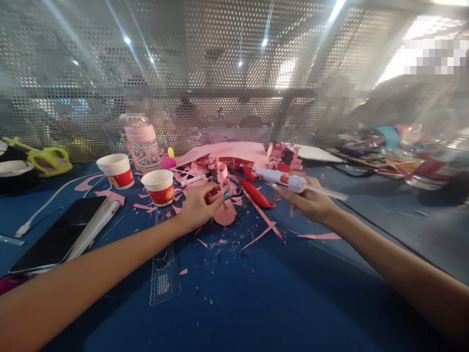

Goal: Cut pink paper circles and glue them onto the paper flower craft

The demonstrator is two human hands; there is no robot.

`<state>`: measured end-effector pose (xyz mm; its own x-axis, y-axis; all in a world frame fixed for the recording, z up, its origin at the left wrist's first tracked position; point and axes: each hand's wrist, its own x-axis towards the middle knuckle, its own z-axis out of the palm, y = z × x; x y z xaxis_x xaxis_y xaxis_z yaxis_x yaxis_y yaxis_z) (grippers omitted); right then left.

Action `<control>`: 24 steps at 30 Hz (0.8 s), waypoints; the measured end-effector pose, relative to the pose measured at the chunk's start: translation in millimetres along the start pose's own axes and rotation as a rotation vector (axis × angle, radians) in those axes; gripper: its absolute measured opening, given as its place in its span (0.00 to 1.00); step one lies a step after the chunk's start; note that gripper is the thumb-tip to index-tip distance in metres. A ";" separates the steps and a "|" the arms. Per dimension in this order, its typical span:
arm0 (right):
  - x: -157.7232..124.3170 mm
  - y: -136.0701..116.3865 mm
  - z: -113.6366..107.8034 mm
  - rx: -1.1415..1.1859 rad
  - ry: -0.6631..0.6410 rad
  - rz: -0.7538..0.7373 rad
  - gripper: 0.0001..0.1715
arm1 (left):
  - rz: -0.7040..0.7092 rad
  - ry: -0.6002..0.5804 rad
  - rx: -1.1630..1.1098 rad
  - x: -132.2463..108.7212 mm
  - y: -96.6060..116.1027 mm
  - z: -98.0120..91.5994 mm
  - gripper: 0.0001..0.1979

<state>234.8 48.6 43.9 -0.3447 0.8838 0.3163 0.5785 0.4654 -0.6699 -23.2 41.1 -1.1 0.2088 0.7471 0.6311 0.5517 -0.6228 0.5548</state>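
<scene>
My left hand [200, 205] is closed in a pinch on a pink paper cutout [224, 215]. A round part of the cutout shows below my fingers and a curled pink strip [222, 172] rises above them. Something small and teal is at my fingertips. My right hand [311, 201] is wrapped round a white hot glue gun [280, 179], held level above the table. Its nozzle end points left, and a clear glue stick [328, 189] sticks out at the back. A red pen-like case [258, 194] lies between my hands.
Pink paper scraps [227, 151] are heaped at the back. Left stand two paper cups [158, 188], a bottle [141, 144] and a phone [58, 232] beside a white cable [54, 203]. A clear ruler [164, 278] lies in front. A perforated metal screen [227, 58] rises behind.
</scene>
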 end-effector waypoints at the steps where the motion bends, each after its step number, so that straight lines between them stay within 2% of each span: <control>1: 0.9 1.0 -2.7 -0.186 0.035 -0.104 0.15 | 0.012 -0.004 0.013 -1.0 1.5 0.0 0.10; 3: 2.3 3.1 -7.0 -0.538 0.080 -0.251 0.12 | 0.036 -0.001 0.033 -3.1 4.2 0.0 0.10; 4: 2.6 3.9 -8.4 -0.645 0.063 -0.253 0.11 | 0.048 0.006 0.039 -3.9 5.0 0.1 0.10; 9: 0.1 -3.9 -7.0 -0.945 0.033 0.050 0.15 | 0.081 0.041 0.083 -4.8 3.8 1.2 0.07; 15: -4.7 -22.3 1.7 -1.008 -0.004 0.359 0.19 | 0.122 0.046 0.131 -4.7 1.0 3.1 0.08; 20: -4.9 -17.3 3.6 -0.980 -0.049 0.531 0.27 | 0.134 0.042 0.146 -5.1 1.2 3.0 0.06; 24: -6.1 -13.0 6.3 -0.973 -0.070 0.630 0.28 | 0.137 0.016 0.145 -5.4 1.3 2.4 0.06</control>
<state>224.7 36.9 46.4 0.1842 0.9815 0.0525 0.9753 -0.1891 0.1137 -21.7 36.8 -5.1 0.2773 0.6533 0.7045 0.6297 -0.6774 0.3803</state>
